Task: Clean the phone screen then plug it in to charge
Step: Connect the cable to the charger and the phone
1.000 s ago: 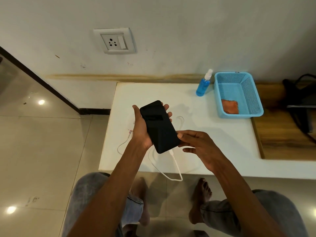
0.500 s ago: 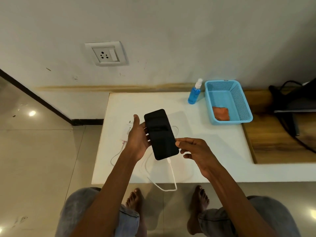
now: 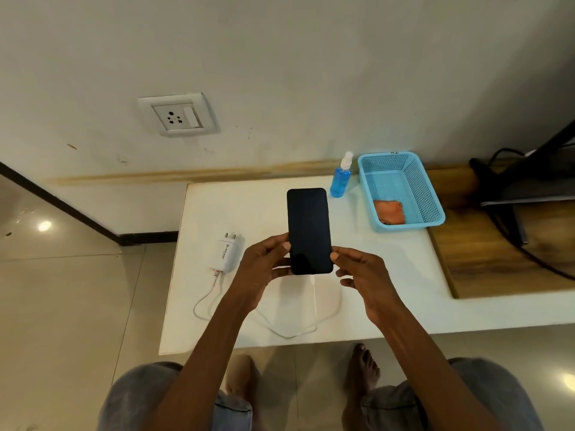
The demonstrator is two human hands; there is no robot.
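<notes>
A black phone [image 3: 308,228] with a dark screen stands upright above the white table [image 3: 404,293], held at its lower end from both sides. My left hand [image 3: 264,262] grips its left edge and my right hand [image 3: 361,272] its right edge. A white cable [image 3: 314,293] runs from the phone's bottom, loops over the table and ends at a white charger plug [image 3: 226,255] that lies flat left of my left hand. On the wall above is a white socket [image 3: 178,116] with nothing in it.
A blue spray bottle [image 3: 340,179] stands at the table's back edge. Next to it a blue plastic basket [image 3: 413,188] holds an orange cloth [image 3: 389,212]. A wooden surface [image 3: 485,262] with dark cables and a black object lies at the right. My knees and bare feet are below.
The phone went from tilted to upright and moved a little farther from me. My left hand shifted from behind the phone to its lower left edge. The charger plug is now uncovered.
</notes>
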